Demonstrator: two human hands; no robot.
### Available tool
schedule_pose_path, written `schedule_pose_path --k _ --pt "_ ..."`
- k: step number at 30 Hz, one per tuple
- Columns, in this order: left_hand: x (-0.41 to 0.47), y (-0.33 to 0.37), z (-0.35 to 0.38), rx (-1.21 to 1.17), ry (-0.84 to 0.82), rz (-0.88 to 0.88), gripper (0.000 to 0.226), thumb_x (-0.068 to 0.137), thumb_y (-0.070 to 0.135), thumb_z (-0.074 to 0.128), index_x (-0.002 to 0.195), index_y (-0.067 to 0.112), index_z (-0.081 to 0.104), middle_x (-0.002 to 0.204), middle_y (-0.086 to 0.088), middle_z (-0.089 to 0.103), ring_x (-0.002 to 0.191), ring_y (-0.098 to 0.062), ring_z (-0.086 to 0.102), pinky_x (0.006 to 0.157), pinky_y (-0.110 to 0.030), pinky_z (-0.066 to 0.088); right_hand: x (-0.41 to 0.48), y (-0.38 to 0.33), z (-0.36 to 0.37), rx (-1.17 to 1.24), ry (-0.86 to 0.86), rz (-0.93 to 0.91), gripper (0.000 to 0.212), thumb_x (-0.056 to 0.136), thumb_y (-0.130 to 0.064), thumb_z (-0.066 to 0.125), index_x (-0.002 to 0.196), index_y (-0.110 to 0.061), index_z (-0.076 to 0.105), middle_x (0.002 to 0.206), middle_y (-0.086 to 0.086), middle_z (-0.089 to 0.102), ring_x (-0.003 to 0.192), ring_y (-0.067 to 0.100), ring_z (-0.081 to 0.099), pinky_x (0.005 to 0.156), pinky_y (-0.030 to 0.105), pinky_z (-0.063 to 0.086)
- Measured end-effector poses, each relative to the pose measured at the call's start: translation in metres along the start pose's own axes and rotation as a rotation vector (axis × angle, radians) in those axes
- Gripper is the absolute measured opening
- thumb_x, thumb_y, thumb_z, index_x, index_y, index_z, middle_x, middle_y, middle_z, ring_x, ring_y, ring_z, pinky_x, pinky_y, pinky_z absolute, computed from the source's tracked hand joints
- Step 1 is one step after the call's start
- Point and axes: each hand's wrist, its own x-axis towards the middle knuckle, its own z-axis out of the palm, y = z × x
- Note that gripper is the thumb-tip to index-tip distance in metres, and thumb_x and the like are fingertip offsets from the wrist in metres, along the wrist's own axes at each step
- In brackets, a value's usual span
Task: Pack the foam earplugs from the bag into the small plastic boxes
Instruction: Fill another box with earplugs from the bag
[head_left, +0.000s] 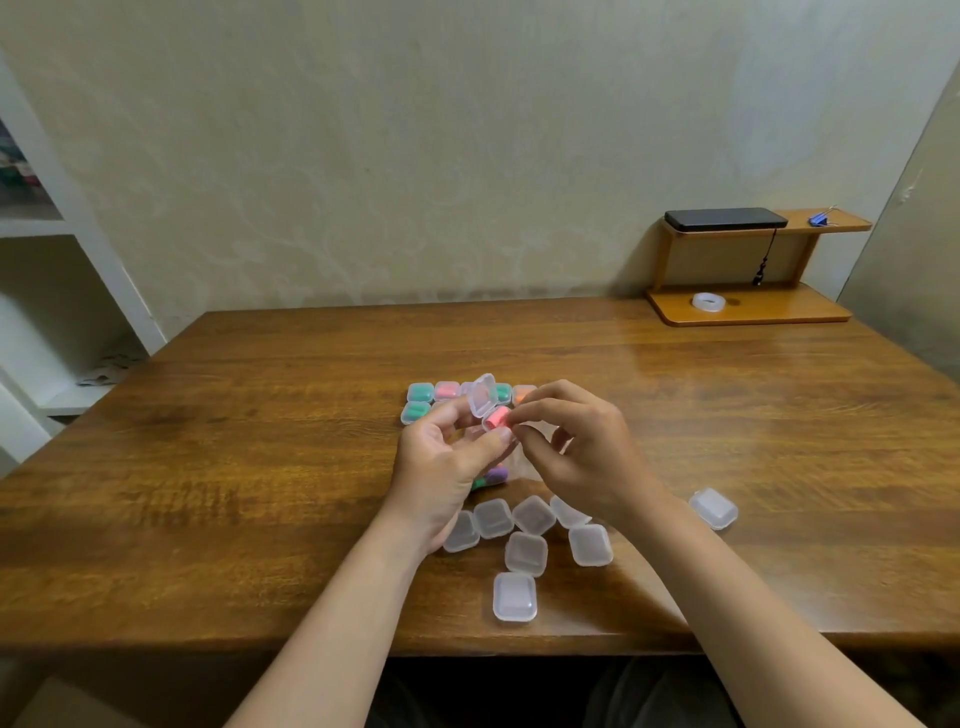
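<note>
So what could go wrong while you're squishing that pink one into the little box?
The pink earplug sticks out of the open box, so it might spring back out before the lid shuts. Both hands work above the table, the left hand holding the box, so a slip could drop it onto the filled boxes.

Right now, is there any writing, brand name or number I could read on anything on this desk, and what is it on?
None can be read.
small plastic boxes: plain and clear, no labels visible.
black phone on the wooden shelf: dark face, no visible text.
tape roll: no print visible.
Items on the white shelving at the far left: coloured, but too blurred to read.
</note>
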Motion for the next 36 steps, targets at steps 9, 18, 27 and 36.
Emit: schedule_pose_path --k 9,18,27,36 --pt "-0.002 0.005 -0.005 0.009 -0.104 -0.001 0.034 0.093 0.006 0.069 0.126 0.013 0.066 0.118 -0.008 0.074 0.114 -0.025 0.069 0.102 -0.055 0.051 0.001 0.003 -0.006 0.163 0.043 0.005 0.025 0.090 -0.011 0.070 0.114 -0.016 0.073 0.103 -0.005 0.067 0.093 0.011 0.065 0.065 0.023 0.055" --pt "-0.003 0.008 -0.011 0.067 -0.178 0.039 0.039 0.090 0.025 0.063 0.127 0.012 0.067 0.117 -0.011 0.074 0.108 -0.032 0.071 0.095 -0.056 0.054 0.001 0.008 -0.015 0.200 -0.090 -0.011 0.043 0.089 -0.014 0.073 0.130 -0.021 0.063 0.115 -0.006 0.066 0.104 0.015 0.063 0.071 0.034 0.057" --pt "-0.003 0.010 -0.014 0.301 -0.122 0.282 0.031 0.090 0.004 0.071 0.112 0.026 0.072 0.113 0.010 0.075 0.110 -0.010 0.070 0.090 -0.033 0.060 0.002 0.003 -0.015 0.143 -0.094 -0.023 0.029 0.089 -0.020 0.074 0.117 -0.020 0.070 0.106 -0.010 0.069 0.097 0.011 0.065 0.071 0.029 0.057" --pt "-0.003 0.002 -0.018 0.263 -0.120 0.311 0.029 0.089 -0.003 0.070 0.116 0.008 0.074 0.113 0.002 0.076 0.109 -0.014 0.071 0.085 -0.028 0.059 0.002 -0.001 -0.013 0.150 -0.132 -0.019 0.024 0.091 -0.021 0.070 0.115 -0.019 0.072 0.104 -0.011 0.069 0.095 0.009 0.066 0.070 0.021 0.054"
